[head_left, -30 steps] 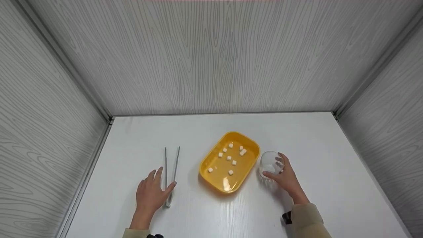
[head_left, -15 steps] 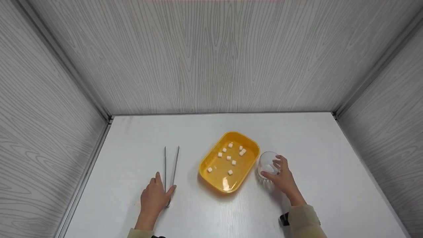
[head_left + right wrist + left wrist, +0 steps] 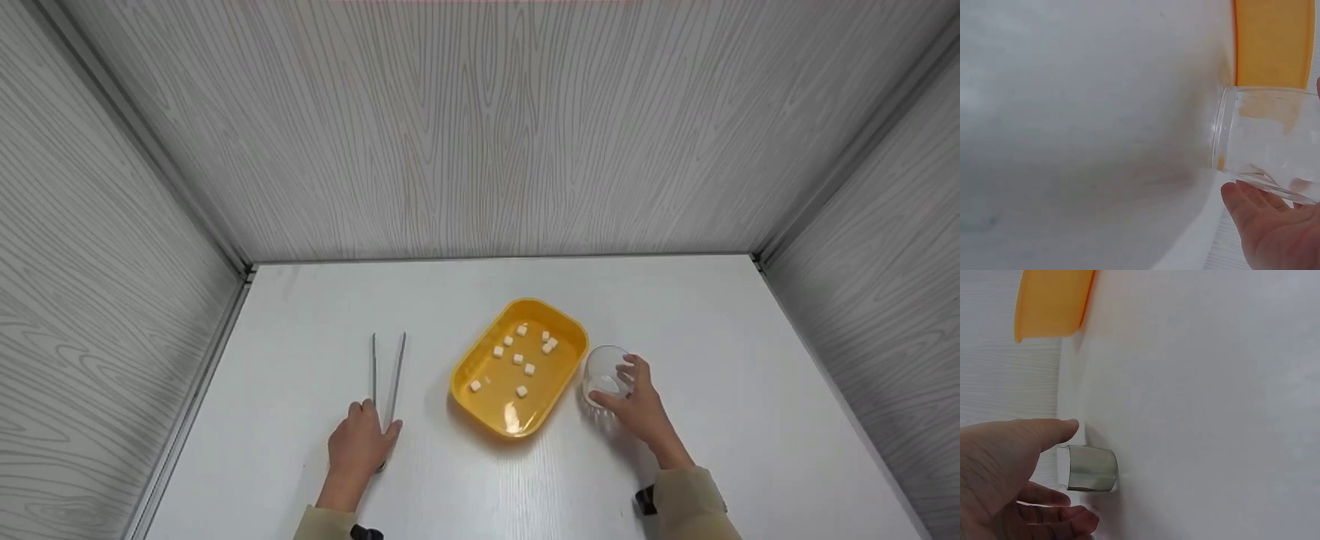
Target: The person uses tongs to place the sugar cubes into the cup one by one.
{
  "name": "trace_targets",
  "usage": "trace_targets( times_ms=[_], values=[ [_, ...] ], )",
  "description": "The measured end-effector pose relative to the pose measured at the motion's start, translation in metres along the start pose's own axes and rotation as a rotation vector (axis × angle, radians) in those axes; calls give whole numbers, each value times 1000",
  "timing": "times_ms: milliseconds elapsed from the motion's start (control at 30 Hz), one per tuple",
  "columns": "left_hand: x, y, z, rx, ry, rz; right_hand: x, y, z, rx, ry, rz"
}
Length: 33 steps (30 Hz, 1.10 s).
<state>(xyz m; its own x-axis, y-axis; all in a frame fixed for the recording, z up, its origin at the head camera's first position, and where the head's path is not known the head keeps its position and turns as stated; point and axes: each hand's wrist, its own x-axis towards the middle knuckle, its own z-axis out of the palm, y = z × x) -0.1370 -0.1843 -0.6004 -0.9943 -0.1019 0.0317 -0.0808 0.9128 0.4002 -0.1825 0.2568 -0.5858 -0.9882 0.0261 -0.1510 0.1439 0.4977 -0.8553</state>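
Observation:
Metal tongs [image 3: 398, 367] lie on the table with their two arms spread and pointing away. My left hand [image 3: 355, 442] straddles them near the bend, thumb on the right side and fingers on the left. In the left wrist view, the rounded bend of the tongs [image 3: 1093, 468] shows between thumb and loosely bent fingers, with a gap beside the thumb. At the right, a clear drinking glass [image 3: 604, 379] stands beside the yellow tray [image 3: 495, 412]. My right hand [image 3: 637, 405] grips this glass from its right side, thumb at the near side and fingers at the far side.
Several small white cubes [image 3: 518, 359] lie scattered in the tray. The white table [image 3: 315, 315] meets grey wood-grain panels [image 3: 480, 135] at the back and on both sides.
My left hand has moved right and closer over the tongs, and its fingers have bent down around them. The right hand and the glass have shifted slightly left, towards the tray.

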Motion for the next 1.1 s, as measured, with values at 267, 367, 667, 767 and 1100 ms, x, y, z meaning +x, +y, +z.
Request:
trace_targets(
  times_ms=[267,367,667,767,1100],
  values=[
    [3,2,-5,12,-19,6,-1,1,1,21,-4,-37],
    [3,2,-5,12,-22,8,0,1,1,14,-6,-33],
    [3,-1,-7,32,-6,14,0,1,2,6,1,-22],
    [4,-2,-8,41,3,10,0,1,2,11,3,-18],
    [5,-4,-16,15,75,33,0,2,1,32,-2,-22]
  ],
)
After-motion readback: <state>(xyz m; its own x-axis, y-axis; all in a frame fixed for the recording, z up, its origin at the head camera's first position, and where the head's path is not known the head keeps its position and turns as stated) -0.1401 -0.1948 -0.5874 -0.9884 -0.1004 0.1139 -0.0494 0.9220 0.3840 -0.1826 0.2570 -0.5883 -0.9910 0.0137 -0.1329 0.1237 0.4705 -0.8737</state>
